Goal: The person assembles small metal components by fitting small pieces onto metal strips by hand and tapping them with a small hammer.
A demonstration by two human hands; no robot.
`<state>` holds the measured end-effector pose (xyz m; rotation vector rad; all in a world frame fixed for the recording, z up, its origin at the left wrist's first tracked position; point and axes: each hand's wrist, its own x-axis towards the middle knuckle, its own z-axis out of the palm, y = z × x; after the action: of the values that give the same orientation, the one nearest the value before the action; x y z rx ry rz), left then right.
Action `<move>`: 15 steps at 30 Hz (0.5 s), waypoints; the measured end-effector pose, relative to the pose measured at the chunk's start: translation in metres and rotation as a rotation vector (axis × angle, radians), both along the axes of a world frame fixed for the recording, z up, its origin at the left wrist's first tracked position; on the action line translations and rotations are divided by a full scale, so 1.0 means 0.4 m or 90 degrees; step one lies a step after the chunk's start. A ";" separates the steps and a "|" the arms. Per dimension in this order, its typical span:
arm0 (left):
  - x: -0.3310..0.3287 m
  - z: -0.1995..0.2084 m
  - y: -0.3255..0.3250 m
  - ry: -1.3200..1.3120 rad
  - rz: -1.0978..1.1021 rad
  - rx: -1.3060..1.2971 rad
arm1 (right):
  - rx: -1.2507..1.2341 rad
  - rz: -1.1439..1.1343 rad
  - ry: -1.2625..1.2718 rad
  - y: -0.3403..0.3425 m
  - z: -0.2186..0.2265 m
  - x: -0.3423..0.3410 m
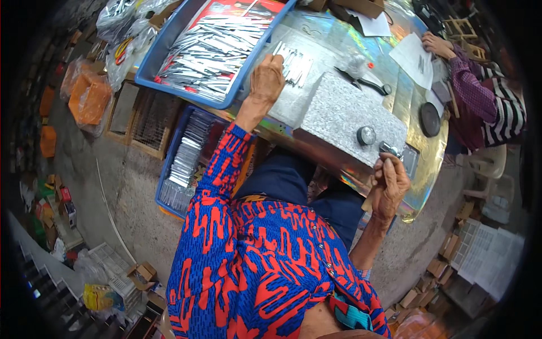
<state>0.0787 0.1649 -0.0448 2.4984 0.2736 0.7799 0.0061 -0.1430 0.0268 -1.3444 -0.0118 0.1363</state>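
My left hand (267,83) reaches over the table beside the blue tray, its fingers curled together. Its fingertips are at the near end of a row of slim silvery metal pieces (295,66); whether one is between them is hidden. My right hand (390,185) is at the right end of a speckled grey stone block (344,113), thumb and fingers pinched just below a small dark metal fitting (389,149). What the pinch holds is too small to make out. A round metal knob (366,135) sits on the block near that hand.
A blue tray (226,101) heaped with metal strips stands at the left; a blue crate (164,189) of similar pieces is below. Behind the block lie a black-handled tool (372,86) and a black disc (429,119). Another person's hand (438,45) rests on a paper sheet (407,62).
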 end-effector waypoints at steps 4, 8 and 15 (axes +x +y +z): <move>-0.068 0.084 0.069 -0.137 -0.012 -0.053 | -0.005 -0.040 -0.026 -0.045 -0.016 0.020; -0.082 0.073 0.234 0.114 0.069 -0.044 | -0.007 -0.097 -0.057 -0.089 -0.032 0.028; -0.064 0.000 0.329 0.270 -0.071 0.099 | -0.051 -0.167 -0.059 -0.120 -0.064 0.006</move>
<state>0.0531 0.2966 -0.0449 2.7828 0.2213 0.2270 0.0085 -0.1909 0.0013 -1.4189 0.0930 -0.1486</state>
